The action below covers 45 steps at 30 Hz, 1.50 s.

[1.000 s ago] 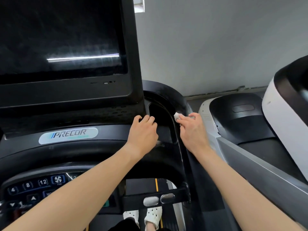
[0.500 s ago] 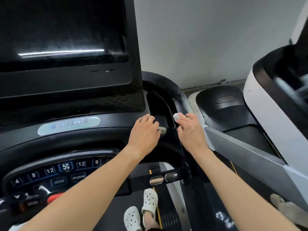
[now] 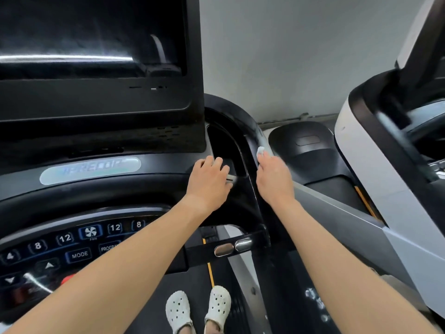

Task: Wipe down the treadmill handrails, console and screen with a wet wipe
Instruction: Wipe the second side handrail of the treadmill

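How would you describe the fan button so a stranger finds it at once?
Below the big dark screen, a curved row of blue-lit keys crosses the console. The fan button sits between two keys marked 12; it alone carries a fan icon, not a number.

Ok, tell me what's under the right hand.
A white wet wipe pokes out past the right hand, on the treadmill's black side rail. The hand covers the rest of the wipe and the rail beneath.
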Available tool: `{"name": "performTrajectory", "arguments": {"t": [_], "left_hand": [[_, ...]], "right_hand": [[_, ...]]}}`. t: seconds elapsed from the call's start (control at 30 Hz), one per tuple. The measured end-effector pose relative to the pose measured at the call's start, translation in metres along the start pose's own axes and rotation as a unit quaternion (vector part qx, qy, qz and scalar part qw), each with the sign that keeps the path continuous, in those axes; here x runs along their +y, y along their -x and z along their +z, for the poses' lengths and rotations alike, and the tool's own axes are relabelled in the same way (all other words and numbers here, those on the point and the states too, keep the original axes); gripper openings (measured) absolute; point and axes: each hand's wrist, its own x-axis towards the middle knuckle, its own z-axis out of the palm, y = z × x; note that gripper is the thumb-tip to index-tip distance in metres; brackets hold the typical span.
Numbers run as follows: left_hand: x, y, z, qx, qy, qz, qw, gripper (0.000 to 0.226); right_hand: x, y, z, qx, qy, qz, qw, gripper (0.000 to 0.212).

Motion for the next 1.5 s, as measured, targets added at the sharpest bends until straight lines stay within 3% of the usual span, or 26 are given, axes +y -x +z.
{"name": "performTrajectory", "arguments": {"t": [0.23, 0.53, 0.67, 0.77, 1.0, 1.13, 1.27, 1.5], "left_hand": [[0.003, -0.013, -0.010, -0.036, -0.019, -0.006, 0.999, 0.045], [0.013, -0.024, -0.016, -0.071, -0.035, -0.023, 0.997, 0.050], [0.022, -0.032, -0.018, -0.091, -0.052, -0.024, 0.994, 0.051], [0.023, -0.037, -0.018, -0.110, -0.063, -0.024, 0.992, 0.052], [0.024, -0.038, -0.018, -0.122, -0.071, -0.039, 0.989, 0.055], [0.027, -0.038, -0.017, -0.129, -0.068, -0.043, 0.988, 0.053], [0.025, -0.037, -0.015, -0.129, -0.072, -0.027, 0.989, 0.054], [0.024, -0.030, -0.013, -0.109, -0.075, -0.017, 0.991, 0.052]], "right_hand": [[0.008, 0.047, -0.001, -0.078, 0.096, -0.109, 0.986, 0.057], [0.010, -0.030, 0.015, -0.107, 0.019, -0.020, 0.994, 0.059], [0.009, 0.003, 0.011, -0.084, 0.030, -0.036, 0.995, 0.061], [0.019, 0.015, 0.013, -0.115, 0.049, -0.070, 0.990, 0.063], [0.034, -0.060, 0.035, -0.137, 0.000, -0.075, 0.988, 0.070], [0.030, -0.046, 0.029, -0.097, -0.015, -0.098, 0.990, 0.053], [0.029, -0.021, 0.026, -0.069, -0.067, -0.104, 0.990, 0.059], [0.004, -0.085, 0.033, -0.101, 0.010, -0.132, 0.986, 0.051]]}}
